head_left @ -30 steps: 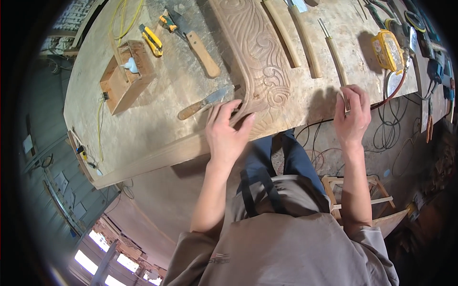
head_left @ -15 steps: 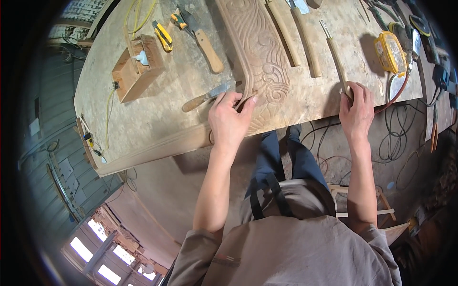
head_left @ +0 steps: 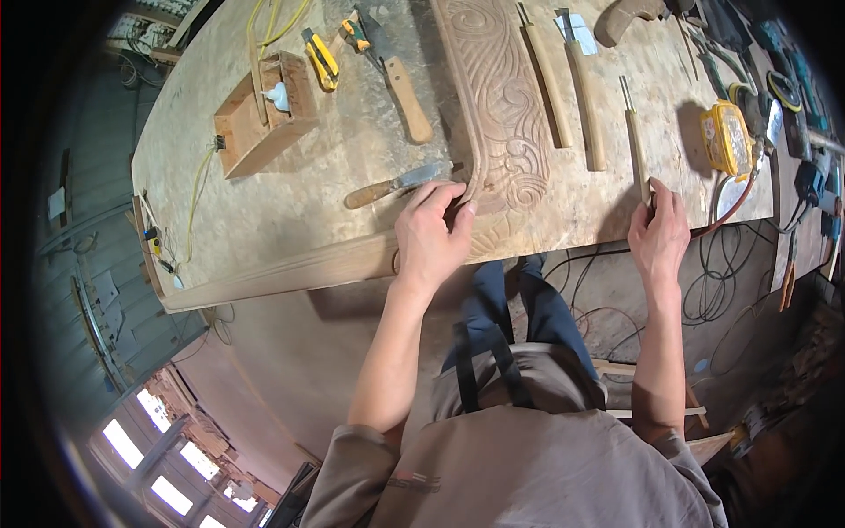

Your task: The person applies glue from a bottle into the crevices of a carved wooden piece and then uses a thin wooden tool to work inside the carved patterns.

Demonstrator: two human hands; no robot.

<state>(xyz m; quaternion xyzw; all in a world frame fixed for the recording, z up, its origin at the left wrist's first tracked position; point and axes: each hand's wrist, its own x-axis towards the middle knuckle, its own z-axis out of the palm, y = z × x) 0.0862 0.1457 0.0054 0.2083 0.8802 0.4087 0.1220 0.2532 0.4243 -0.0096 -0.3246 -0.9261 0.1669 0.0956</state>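
Observation:
My left hand is bent over the moulded edge of a carved wooden panel, thumb and fingers closed at its border. Swirling relief covers the panel, which reaches the table's near edge. At the right, my right hand pinches the lower end of a slim gouge's pale wooden handle; its metal tip points away from me. Left of that gouge lie a chisel and another long-handled carving tool. A short knife with a wooden handle rests beside my left fingers.
On the wooden table are an open wooden box, a yellow utility knife, a wooden-handled saw and a yellow-framed work lamp. Power tools crowd the far right. Cables lie on the floor below.
The view has shifted, so the table and its tools appear lower and further right. Both hands keep their places, the left at the panel's edge, the right at the gouge's handle end.

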